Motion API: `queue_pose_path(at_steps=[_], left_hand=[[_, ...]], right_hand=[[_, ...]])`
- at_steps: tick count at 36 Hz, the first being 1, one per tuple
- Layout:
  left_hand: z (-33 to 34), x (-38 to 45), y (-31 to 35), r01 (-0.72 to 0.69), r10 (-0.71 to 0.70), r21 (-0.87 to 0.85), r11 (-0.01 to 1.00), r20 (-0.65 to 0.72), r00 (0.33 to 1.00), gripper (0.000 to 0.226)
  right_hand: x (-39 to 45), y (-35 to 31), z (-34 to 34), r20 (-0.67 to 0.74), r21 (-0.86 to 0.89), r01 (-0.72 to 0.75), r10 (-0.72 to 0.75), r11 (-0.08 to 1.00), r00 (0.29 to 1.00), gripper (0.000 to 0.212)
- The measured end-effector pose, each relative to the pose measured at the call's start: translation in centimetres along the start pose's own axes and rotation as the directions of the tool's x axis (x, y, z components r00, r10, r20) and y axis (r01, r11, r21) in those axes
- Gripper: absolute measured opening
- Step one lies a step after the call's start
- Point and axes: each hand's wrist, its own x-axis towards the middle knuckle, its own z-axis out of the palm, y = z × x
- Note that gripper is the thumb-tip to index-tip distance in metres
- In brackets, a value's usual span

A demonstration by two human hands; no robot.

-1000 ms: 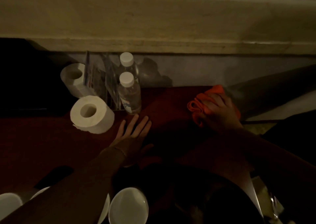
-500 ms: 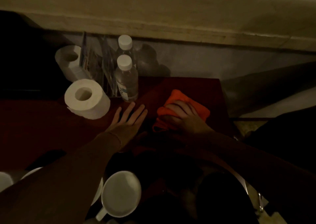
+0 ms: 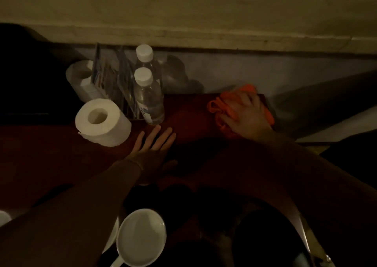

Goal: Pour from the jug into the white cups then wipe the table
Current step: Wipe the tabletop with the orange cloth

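The scene is dim. My right hand (image 3: pixel 247 113) presses an orange cloth (image 3: pixel 221 105) onto the dark red table (image 3: pixel 189 115) near its far right corner. My left hand (image 3: pixel 152 146) lies flat on the table with fingers spread, holding nothing, just in front of a water bottle. A white cup (image 3: pixel 140 237) with a handle stands at the near edge, below my left forearm. Part of another white cup (image 3: pixel 4 217) shows at the left border. No jug can be made out in the dark.
Two clear water bottles with white caps (image 3: pixel 149 101) (image 3: pixel 145 62) stand at the back. Beside them are two toilet paper rolls (image 3: pixel 102 122) (image 3: pixel 81 79) and a clear stand with cards (image 3: pixel 108 79). A pale wall ledge (image 3: pixel 224 42) runs behind the table.
My right hand has slid the orange cloth from the middle of the table back to the far right corner. My left hand has stayed flat in place.
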Motion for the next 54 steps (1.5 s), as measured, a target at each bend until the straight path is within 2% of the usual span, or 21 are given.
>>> queue_pose_path(at_steps=[4, 8, 9, 11, 13, 14, 18, 20, 25, 28, 31, 34, 36, 40, 42, 45, 50, 52, 54], left_hand=[[-1.1, -0.2, 0.4, 0.017, -0.011, -0.045, 0.999, 0.126, 0.992, 0.102], [-1.6, -0.1, 0.5, 0.013, -0.008, -0.037, 0.999, 0.155, 0.988, 0.109], [-1.6, -0.1, 0.5, 0.015, -0.006, -0.047, 0.999, 0.178, 0.984, 0.106], [-1.9, 0.0, 0.5, 0.019, -0.005, -0.064, 0.998, 0.207, 0.978, 0.103], [-2.0, -0.1, 0.6, 0.011, 0.002, -0.061, 0.998, 0.216, 0.976, 0.104], [-1.9, -0.1, 0.6, 0.011, 0.002, -0.063, 0.998, 0.207, 0.978, 0.106], [-2.1, -0.2, 0.7, 0.017, -0.001, -0.07, 0.997, 0.218, 0.976, 0.104], [-2.1, -0.1, 0.6, 0.021, -0.003, -0.079, 0.997, 0.231, 0.973, 0.103], [-1.7, -0.1, 0.4, 0.002, 0.009, -0.057, 0.998, 0.199, 0.98, 0.098], [-1.3, -0.6, 0.2, -0.01, 0.006, 0.026, 1.0, 0.163, 0.987, 0.08], [-1.3, -0.7, 0.5, -0.004, -0.001, 0.071, 0.997, 0.083, 0.997, 0.073], [-1.8, -0.5, 0.7, 0.024, -0.033, 0.051, 0.998, 0.184, 0.982, 0.079], [-2.2, -0.2, 0.7, 0.047, -0.043, -0.02, 0.999, 0.195, 0.98, 0.089], [-2.5, 0.0, 0.5, 0.058, -0.031, -0.104, 0.993, 0.245, 0.969, 0.082], [-3.0, -0.1, 0.7, 0.06, -0.032, -0.103, 0.993, 0.259, 0.965, 0.081], [-3.2, -0.1, 0.9, 0.069, -0.043, -0.09, 0.994, 0.272, 0.961, 0.081], [-4.1, 0.0, 1.5, 0.077, -0.061, -0.035, 0.996, 0.316, 0.947, 0.08], [-4.5, 0.0, 1.7, 0.078, -0.066, -0.021, 0.997, 0.339, 0.938, 0.081], [-4.8, 0.1, 1.9, 0.086, -0.081, 0.001, 0.996, 0.354, 0.932, 0.081]], right_hand=[[-1.7, 2.7, 0.2, 0.021, -0.034, -0.021, 0.021, 0.999, 1.0, 0.076], [-4.9, 3.2, 1.3, 0.06, -0.072, -0.031, 0.035, 0.997, 0.998, 0.076], [-6.0, 2.6, 0.9, 0.056, -0.09, 0.008, -0.003, 0.996, 0.998, 0.072], [-8.3, 1.7, 0.0, -0.023, -0.097, 0.181, -0.184, 0.979, 0.983, 0.059], [-10.8, 0.4, -0.5, -0.185, -0.009, 0.378, -0.373, 0.926, 0.909, 0.051], [-11.8, 0.2, 0.0, -0.214, 0.02, 0.431, -0.417, 0.902, 0.883, 0.05], [-13.0, 0.3, 2.4, -0.003, 0.041, 0.392, -0.392, 0.919, 0.92, 0.063], [-11.9, -0.8, 2.1, 0.006, 0.042, 0.409, -0.41, 0.912, 0.912, 0.063], [-8.0, -5.5, 1.9, 0.013, 0.105, 0.569, -0.573, 0.816, 0.82, 0.057], [-6.0, -7.6, 2.2, 0.038, 0.128, 0.581, -0.589, 0.804, 0.807, 0.055], [-5.4, -7.5, 1.3, 0.062, 0.15, 0.566, -0.579, 0.811, 0.813, 0.057], [-5.7, -6.9, 0.2, 0.083, 0.151, 0.529, -0.544, 0.835, 0.835, 0.055], [-6.1, -6.4, -0.1, 0.074, 0.142, 0.483, -0.496, 0.864, 0.865, 0.053], [-7.9, -3.5, -0.7, 0.088, 0.149, 0.342, -0.357, 0.928, 0.93, 0.06], [-9.4, -1.7, -0.9, 0.12, 0.131, 0.268, -0.284, 0.954, 0.951, 0.063], [-12.2, 0.4, -1.1, 0.084, 0.128, 0.191, -0.202, 0.973, 0.976, 0.063], [-17.2, 2.9, -0.4, 0.063, 0.076, 0.133, -0.138, 0.988, 0.988, 0.066], [-19.0, 3.4, 0.3, 0.079, 0.079, 0.076, -0.082, 0.994, 0.993, 0.069], [-20.7, 2.8, 0.3, 0.041, 0.107, -0.001, -0.003, 0.994, 0.999, 0.064]])
